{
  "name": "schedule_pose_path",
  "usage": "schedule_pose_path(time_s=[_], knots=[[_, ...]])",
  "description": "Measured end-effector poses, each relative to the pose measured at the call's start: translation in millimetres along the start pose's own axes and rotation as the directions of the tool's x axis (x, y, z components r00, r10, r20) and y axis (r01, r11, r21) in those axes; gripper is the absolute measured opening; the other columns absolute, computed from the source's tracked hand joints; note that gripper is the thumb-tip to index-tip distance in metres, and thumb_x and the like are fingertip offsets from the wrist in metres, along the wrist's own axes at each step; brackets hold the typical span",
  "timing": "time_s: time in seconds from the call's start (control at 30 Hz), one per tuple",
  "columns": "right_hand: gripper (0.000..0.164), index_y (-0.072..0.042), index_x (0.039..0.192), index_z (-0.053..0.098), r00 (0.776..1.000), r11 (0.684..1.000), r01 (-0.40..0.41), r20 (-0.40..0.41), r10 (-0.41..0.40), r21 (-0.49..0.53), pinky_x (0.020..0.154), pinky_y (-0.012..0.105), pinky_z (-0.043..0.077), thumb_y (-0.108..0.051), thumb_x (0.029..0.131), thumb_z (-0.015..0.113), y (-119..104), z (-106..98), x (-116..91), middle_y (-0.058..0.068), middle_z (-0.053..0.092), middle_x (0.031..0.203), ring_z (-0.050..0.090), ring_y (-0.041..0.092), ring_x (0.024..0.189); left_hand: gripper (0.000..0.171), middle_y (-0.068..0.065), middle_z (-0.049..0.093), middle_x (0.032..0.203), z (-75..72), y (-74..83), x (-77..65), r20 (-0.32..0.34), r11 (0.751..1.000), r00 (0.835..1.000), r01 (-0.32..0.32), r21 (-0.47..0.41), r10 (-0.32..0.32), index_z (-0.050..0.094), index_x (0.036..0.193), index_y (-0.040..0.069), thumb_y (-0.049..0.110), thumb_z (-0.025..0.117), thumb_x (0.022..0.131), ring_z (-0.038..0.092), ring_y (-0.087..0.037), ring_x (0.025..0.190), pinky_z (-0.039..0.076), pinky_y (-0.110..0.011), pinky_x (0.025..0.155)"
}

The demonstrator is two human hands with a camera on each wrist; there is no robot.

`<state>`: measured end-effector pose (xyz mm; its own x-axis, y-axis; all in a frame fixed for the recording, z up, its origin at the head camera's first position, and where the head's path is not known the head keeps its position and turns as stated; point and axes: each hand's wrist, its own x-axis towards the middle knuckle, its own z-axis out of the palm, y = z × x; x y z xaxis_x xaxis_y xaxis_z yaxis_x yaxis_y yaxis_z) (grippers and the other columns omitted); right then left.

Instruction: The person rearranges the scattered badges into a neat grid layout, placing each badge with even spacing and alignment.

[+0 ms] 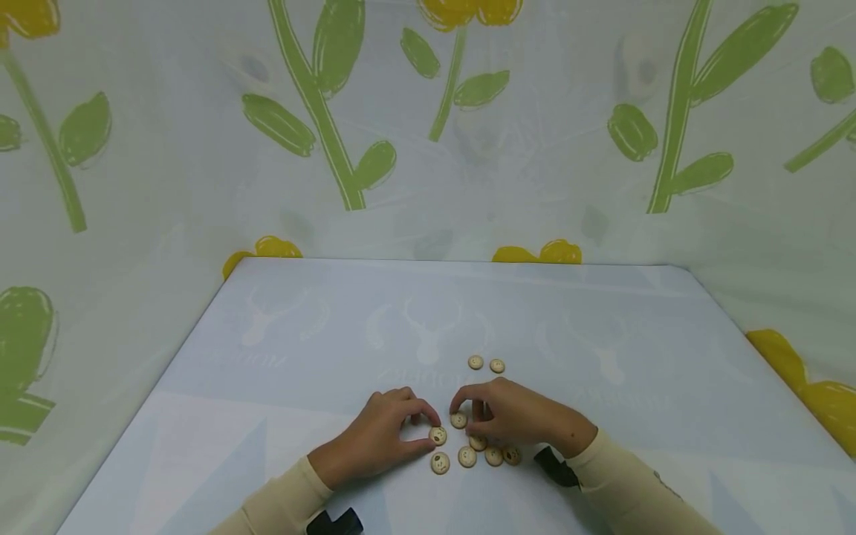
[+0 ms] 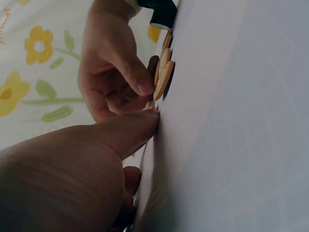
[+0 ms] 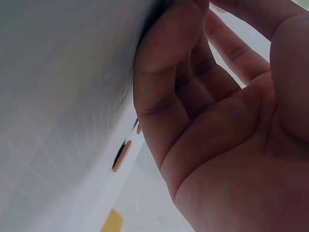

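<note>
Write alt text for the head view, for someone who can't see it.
A person's left hand has its grip on a small round disc at a pale table; the right hand has its grip around another disc. More discs lie nearby, and flowered fabric hangs behind.

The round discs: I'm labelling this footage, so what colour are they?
The discs are pale tan with dark markings; the head view shows this best.

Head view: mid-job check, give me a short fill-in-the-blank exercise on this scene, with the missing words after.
1. The left hand pinches a disc between thumb and ____.
2. Beyond the right hand, ____ discs lie on the table.
3. The leaves on the backdrop are ____.

Missing words: index finger; two; green.
</note>
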<state>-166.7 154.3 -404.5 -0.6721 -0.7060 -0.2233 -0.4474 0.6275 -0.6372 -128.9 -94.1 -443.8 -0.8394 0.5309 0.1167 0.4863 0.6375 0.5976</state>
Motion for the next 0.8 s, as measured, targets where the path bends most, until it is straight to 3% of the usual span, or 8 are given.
schedule_pose_path(time_s=[0.8], knots=[[0.021,-0.024,0.109,0.067,0.999,0.999,-0.030,-0.040,0.028,-0.035,0.056,0.020,0.045,-0.015,0.091,0.073,2.5,4.7,1.6,-0.013,0.058,0.070,0.051,-0.001,0.060,0.020,0.018,0.057,0.091,1.8,-1.0,0.2,0.003,1.000,1.000,0.003,-0.008,-0.003,0.070,0.102,0.036,0.034,0.080,0.084,0.050,0.001,0.089,0.033,-0.030,0.079]])
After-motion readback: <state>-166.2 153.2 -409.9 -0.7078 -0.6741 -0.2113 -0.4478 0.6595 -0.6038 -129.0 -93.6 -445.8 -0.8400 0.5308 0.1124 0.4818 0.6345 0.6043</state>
